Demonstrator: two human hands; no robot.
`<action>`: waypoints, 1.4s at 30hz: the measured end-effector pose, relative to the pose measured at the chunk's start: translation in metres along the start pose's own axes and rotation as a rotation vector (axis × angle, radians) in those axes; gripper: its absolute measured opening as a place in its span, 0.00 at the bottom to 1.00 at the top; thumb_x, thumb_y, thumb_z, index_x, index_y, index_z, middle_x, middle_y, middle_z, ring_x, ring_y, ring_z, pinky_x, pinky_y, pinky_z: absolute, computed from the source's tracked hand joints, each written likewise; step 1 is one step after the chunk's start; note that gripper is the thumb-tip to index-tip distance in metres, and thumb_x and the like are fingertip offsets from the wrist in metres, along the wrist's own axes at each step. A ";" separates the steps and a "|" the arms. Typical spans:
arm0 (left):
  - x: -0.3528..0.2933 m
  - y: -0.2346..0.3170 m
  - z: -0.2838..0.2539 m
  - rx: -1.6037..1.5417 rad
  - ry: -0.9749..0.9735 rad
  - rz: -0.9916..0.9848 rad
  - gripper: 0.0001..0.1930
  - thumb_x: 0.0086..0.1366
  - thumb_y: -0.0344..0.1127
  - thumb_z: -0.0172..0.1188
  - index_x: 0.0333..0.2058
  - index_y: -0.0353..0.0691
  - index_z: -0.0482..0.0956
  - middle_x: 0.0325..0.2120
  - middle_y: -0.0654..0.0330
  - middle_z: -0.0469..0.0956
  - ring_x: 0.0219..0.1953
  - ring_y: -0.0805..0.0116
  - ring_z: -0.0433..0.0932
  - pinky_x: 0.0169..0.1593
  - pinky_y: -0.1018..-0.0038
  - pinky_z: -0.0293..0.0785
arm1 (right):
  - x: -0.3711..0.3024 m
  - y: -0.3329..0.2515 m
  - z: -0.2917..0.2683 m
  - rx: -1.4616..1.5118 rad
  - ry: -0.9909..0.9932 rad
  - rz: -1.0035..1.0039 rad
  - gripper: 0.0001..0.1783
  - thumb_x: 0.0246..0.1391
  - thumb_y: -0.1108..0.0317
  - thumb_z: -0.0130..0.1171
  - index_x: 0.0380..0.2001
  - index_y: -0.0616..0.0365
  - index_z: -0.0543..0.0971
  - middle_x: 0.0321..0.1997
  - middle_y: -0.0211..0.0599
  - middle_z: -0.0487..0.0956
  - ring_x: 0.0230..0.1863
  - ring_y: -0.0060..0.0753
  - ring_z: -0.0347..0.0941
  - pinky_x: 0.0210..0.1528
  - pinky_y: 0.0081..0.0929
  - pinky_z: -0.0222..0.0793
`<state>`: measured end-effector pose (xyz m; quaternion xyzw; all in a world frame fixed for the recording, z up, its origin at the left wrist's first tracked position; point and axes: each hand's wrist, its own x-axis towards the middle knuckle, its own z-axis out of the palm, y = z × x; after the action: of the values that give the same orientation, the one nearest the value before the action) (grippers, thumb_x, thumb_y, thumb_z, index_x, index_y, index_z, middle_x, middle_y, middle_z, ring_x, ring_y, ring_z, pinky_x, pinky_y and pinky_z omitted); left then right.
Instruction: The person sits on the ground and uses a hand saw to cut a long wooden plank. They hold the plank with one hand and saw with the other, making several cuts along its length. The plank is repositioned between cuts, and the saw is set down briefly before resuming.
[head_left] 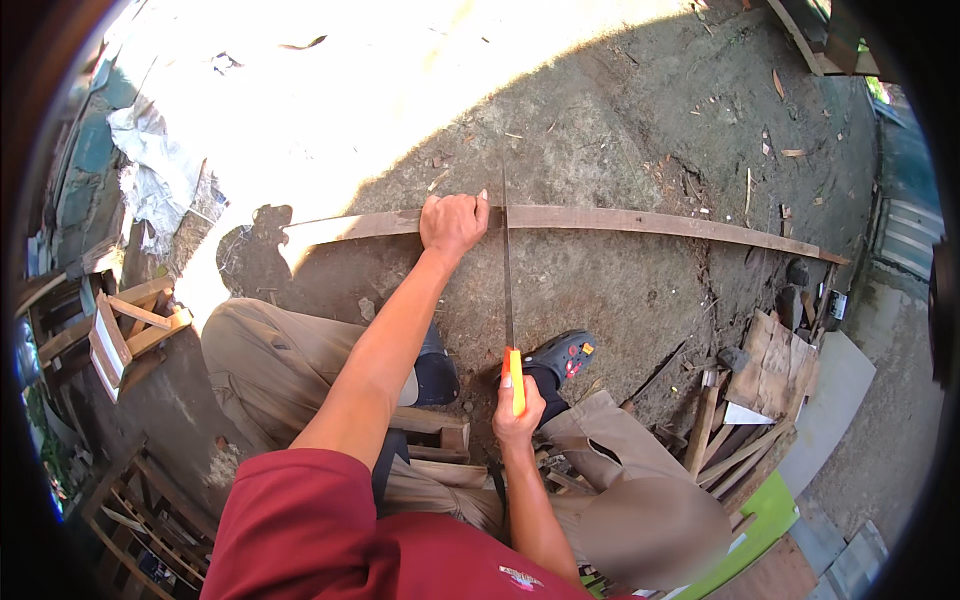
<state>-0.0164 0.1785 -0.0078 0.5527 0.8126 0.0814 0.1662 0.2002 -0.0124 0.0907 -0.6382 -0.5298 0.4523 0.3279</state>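
A long, narrow wooden plank (640,220) stretches left to right across the ground ahead of me. My left hand (455,224) is closed over it, just left of the saw, with the thumb reaching toward the blade. In my right hand (518,412) is the orange and yellow handle (516,382) of a handsaw, fingers wrapped round it. The saw's thin blade (508,285) points away from me and crosses the plank close beside my left hand. Seen edge-on, it does not show how deep it sits in the wood.
My foot in a dark clog (562,356) rests right of the saw. Scrap boards (770,370) and a pale sheet (828,410) lie at the right. Wooden frames (130,335) and a crumpled white sack (158,165) are at the left. Bright sunlight falls across the ground (600,110).
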 end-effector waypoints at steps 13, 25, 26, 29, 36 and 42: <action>0.000 -0.005 0.020 -0.043 0.271 0.066 0.23 0.70 0.44 0.51 0.17 0.44 0.82 0.19 0.59 0.82 0.26 0.62 0.82 0.37 0.63 0.70 | 0.009 0.012 0.008 -0.011 -0.019 -0.005 0.16 0.64 0.67 0.60 0.23 0.60 0.71 0.14 0.33 0.67 0.16 0.25 0.65 0.21 0.29 0.60; 0.008 -0.001 0.010 -0.063 0.304 0.074 0.23 0.69 0.41 0.51 0.16 0.41 0.82 0.19 0.56 0.82 0.24 0.58 0.81 0.39 0.62 0.75 | -0.003 0.011 0.005 0.036 -0.025 0.077 0.17 0.65 0.63 0.59 0.25 0.61 0.72 0.14 0.30 0.67 0.17 0.21 0.63 0.21 0.26 0.60; 0.019 -0.001 0.009 -0.053 0.278 0.075 0.22 0.69 0.41 0.51 0.17 0.41 0.83 0.21 0.56 0.83 0.26 0.59 0.82 0.40 0.62 0.74 | -0.001 0.013 0.012 0.040 -0.009 0.094 0.16 0.65 0.64 0.59 0.25 0.61 0.72 0.15 0.30 0.67 0.17 0.21 0.62 0.21 0.26 0.60; 0.022 -0.004 0.013 -0.039 0.242 0.056 0.22 0.68 0.41 0.52 0.17 0.41 0.83 0.21 0.56 0.84 0.27 0.60 0.83 0.40 0.63 0.74 | 0.005 -0.005 0.016 0.027 -0.026 0.136 0.14 0.65 0.65 0.59 0.26 0.61 0.72 0.14 0.30 0.67 0.16 0.21 0.63 0.20 0.28 0.60; 0.001 -0.008 0.027 -0.049 0.382 0.109 0.20 0.67 0.41 0.54 0.16 0.43 0.81 0.20 0.59 0.83 0.26 0.63 0.81 0.36 0.64 0.71 | 0.032 -0.019 0.013 -0.004 -0.018 0.063 0.15 0.65 0.67 0.60 0.25 0.61 0.73 0.14 0.34 0.69 0.16 0.23 0.63 0.20 0.28 0.60; -0.007 -0.006 0.024 -0.023 0.369 0.106 0.19 0.66 0.39 0.55 0.15 0.44 0.80 0.18 0.60 0.81 0.24 0.63 0.79 0.33 0.64 0.70 | -0.007 -0.018 0.003 -0.032 -0.011 -0.014 0.13 0.63 0.69 0.60 0.25 0.61 0.73 0.14 0.35 0.70 0.16 0.25 0.68 0.21 0.29 0.63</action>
<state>-0.0109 0.1682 -0.0306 0.5684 0.7981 0.1992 0.0162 0.1908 -0.0152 0.1075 -0.6369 -0.5432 0.4452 0.3180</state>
